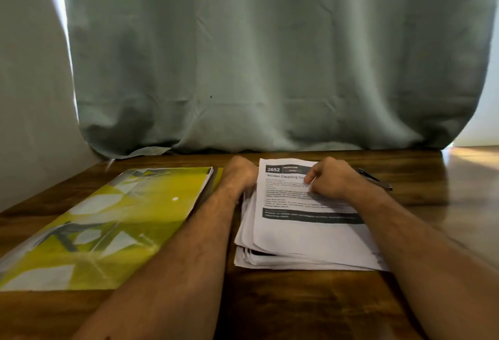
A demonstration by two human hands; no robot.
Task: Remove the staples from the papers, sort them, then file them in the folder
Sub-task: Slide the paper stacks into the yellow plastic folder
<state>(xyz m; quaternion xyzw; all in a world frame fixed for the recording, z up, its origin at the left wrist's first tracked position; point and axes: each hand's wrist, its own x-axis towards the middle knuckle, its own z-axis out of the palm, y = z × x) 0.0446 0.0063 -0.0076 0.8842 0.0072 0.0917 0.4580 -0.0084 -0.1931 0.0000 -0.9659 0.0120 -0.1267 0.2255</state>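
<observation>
Item one: papers [302, 220], a loose, uneven stack lying flat on the bench [283, 304], right of centre, top sheet headed "2652". Item two: folder [108, 220], yellow and closed, flat on the bench to the left, just beside my left forearm; whatever it holds is hidden, and nothing pokes out. Item three: a pen [375, 177] past my right wrist. Left hand [241, 174]: at the stack's upper left corner, fingers curled, though I cannot tell whether they grasp the sheets. Right hand [328, 177]: fingers curled, pressing and seemingly pinching the top sheet near its heading. Progress, as I judge it: early. No pulled staples show, no sorted piles, nothing filed. Staples themselves are too small to make out here. Sorting and filing remain.
</observation>
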